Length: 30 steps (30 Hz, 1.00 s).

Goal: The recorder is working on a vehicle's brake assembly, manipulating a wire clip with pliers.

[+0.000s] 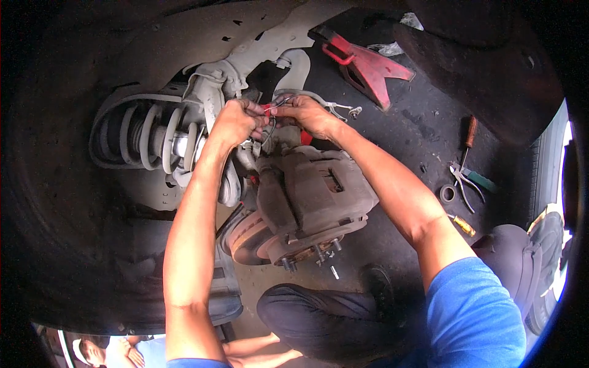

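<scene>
My left hand [236, 124] and my right hand [305, 115] meet above the brake assembly, fingertips almost touching. Both are closed in a pinch on a thin dark wire [272, 130] that hangs in a loop between them. A small red piece [267, 110] shows at the fingertips; its kind is too small to tell. Below the hands sits a brown, dusty brake caliper [328, 187], over a brake disc [248, 237] with wheel studs. To the left of my left hand is a grey coil spring [167, 141] around a shock absorber.
A red jack stand [374, 70] stands on the dark floor beyond my right hand. At right lie a screwdriver [470, 133], pliers [460, 184], a tape roll [447, 194] and a yellow-handled tool [462, 225]. Another person [116, 352] is at the lower left.
</scene>
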Each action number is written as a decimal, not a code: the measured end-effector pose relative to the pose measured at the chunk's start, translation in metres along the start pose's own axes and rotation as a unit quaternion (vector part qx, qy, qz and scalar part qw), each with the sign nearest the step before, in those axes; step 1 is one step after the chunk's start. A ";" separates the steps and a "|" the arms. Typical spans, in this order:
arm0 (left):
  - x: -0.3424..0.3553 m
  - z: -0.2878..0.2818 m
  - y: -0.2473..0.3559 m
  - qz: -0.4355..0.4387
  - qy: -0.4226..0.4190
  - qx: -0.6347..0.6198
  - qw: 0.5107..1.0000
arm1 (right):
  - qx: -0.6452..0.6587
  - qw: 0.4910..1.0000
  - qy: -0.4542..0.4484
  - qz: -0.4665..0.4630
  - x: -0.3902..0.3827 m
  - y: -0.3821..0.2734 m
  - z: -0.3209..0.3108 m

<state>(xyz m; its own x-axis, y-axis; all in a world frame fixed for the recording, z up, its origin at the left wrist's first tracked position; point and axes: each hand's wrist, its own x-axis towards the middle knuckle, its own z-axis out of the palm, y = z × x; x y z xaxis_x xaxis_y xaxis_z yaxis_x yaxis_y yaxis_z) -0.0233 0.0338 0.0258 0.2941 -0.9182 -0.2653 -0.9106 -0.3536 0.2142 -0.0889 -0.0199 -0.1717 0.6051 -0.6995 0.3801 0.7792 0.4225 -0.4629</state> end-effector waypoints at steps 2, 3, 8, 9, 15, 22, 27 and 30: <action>-0.005 0.005 -0.003 -0.023 -0.011 -0.039 0.999 | 0.017 0.999 -0.020 -0.021 -0.002 -0.001 0.001; -0.008 0.007 -0.003 -0.066 -0.016 -0.069 0.995 | 0.025 1.000 -0.014 0.000 -0.003 -0.001 0.001; -0.016 0.022 0.006 -0.062 -0.034 -0.044 0.997 | 0.005 1.000 -0.024 -0.003 0.000 -0.001 -0.002; -0.018 0.025 0.009 -0.043 0.003 0.070 0.997 | -0.024 0.999 -0.002 0.026 0.001 0.000 -0.003; -0.027 0.016 0.018 0.066 0.105 0.255 0.959 | 0.012 1.000 -0.025 0.011 -0.001 -0.002 -0.001; -0.020 0.000 0.015 0.274 0.128 0.343 0.889 | 0.054 0.997 -0.057 -0.024 -0.004 -0.006 0.002; -0.021 0.000 0.021 0.283 0.071 0.388 0.874 | 0.030 0.999 -0.034 -0.002 -0.001 -0.003 0.000; -0.025 0.002 0.018 0.309 0.077 0.374 0.871 | 0.028 0.998 -0.047 -0.012 0.000 -0.002 0.000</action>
<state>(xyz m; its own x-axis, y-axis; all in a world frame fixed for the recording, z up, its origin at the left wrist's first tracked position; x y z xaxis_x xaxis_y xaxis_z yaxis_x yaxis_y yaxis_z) -0.0478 0.0508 0.0347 -0.3355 -0.9256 -0.1751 -0.8270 0.3784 -0.4158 -0.0909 -0.0205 -0.1711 0.5970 -0.6538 0.4649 0.7998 0.4396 -0.4088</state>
